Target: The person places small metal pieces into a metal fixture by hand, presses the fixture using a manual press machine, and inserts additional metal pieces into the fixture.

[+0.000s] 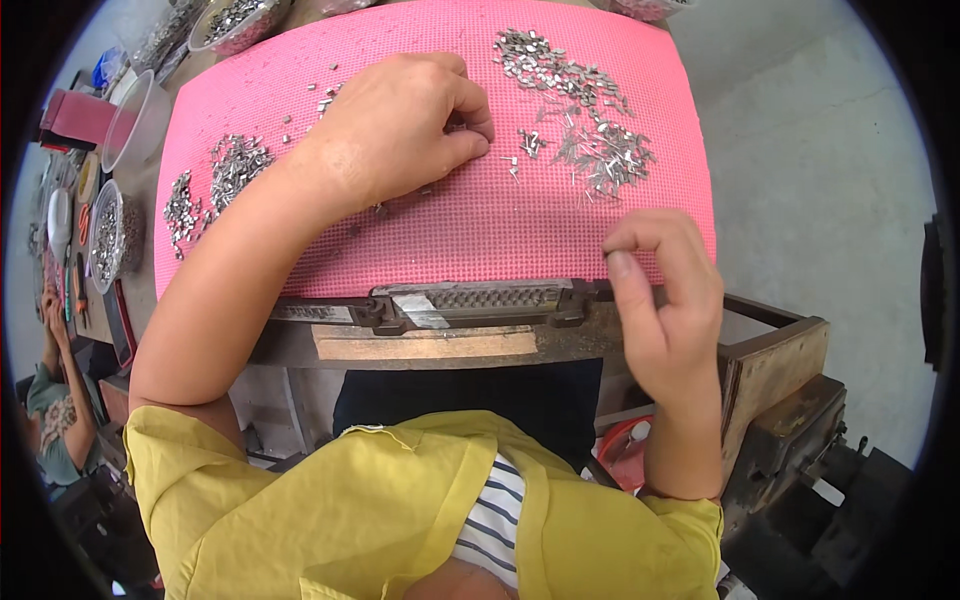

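My left hand [405, 125] is over the middle of a pink textured mat [430, 235], fingers curled and thumb tip against the forefinger. Whatever it pinches is hidden or too small to name. At the mat's right front corner my right hand [672, 290] hovers with thumb and forefinger pinched together; a tiny dark speck shows at the tips. Small metal pins with flat heads [605, 155] lie heaped at the right, beyond my right hand. Shiny small metal pieces [555, 70] spread behind them. To the left are more piles of small metal pieces [238, 165].
A dark metal fixture [480, 298] with a row of small slots runs along the mat's front edge. Left of the mat stand clear tubs [115, 235], pliers [80, 283] and a phone [123, 320]. A wooden drawer [775, 365] juts out at right. Another person [62, 410] sits far left.
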`<state>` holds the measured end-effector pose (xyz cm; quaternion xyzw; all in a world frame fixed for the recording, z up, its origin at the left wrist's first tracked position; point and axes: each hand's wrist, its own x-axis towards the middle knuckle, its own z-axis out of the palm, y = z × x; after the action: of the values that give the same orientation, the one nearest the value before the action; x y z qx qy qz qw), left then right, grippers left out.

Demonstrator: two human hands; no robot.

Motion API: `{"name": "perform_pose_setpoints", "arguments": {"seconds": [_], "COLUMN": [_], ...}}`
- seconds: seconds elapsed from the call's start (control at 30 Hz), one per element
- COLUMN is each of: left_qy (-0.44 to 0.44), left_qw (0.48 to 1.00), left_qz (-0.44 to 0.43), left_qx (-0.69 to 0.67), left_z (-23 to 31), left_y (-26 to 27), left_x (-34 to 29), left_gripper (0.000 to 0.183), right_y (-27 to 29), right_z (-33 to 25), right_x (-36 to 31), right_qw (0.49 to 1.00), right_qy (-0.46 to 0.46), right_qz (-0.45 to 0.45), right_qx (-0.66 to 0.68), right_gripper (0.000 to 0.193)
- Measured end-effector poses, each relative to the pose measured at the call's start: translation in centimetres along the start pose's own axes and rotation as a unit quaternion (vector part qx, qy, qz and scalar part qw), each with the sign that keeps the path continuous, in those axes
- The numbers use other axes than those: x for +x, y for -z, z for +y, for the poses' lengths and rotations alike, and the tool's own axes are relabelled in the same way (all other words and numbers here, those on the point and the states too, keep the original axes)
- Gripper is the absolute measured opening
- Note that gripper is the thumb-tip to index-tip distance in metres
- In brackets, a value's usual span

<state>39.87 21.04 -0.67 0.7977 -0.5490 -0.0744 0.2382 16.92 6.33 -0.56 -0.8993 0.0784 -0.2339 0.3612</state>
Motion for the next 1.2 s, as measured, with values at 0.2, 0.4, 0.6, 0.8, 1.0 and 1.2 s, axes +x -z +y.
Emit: {"name": "perform_pose_setpoints", "arguments": {"seconds": [0.2,0.4,0.6,0.8,1.0,1.2], "left_qy": [-0.087,-0.053,-0.021,-0.010,-0.028,-0.016], "left_qw": [0.991,0.995,0.990,0.981,0.976,0.974], "left_qz": [0.054,0.062,0.130,0.195,0.216,0.226], "left_qx": [0.085,-0.065,-0.052,0.014,0.022,-0.002], "left_z": [0.2,5.9,8.1,8.7,8.5,8.7], "left_y": [-0.6,-0.6,-4.4,-6.4,-6.3,-6.3], "left_x": [-1.0,-6.2,-10.0,-10.4,-10.1,-9.9], "left_gripper": [0.010,0.013,0.020,0.019,0.020,0.020], "right_y": [-1.7,-3.3,-3.9,-4.2,-4.6,-4.9], "right_z": [-0.8,-0.2,-0.3,-0.3,-0.2,-0.1], "right_x": [-3.5,-4.7,-4.7,-4.5,-4.6,-4.9], "right_qw": [0.998,0.996,0.992,0.991,0.988,0.980], "right_qy": [0.051,0.074,0.075,0.085,0.099,0.112], "right_qz": [0.022,0.047,0.055,0.050,0.057,0.077], "right_qx": [-0.014,-0.034,-0.080,-0.092,-0.108,-0.145], "right_gripper": [0.017,0.023,0.021,0.022,0.025,0.026]}}
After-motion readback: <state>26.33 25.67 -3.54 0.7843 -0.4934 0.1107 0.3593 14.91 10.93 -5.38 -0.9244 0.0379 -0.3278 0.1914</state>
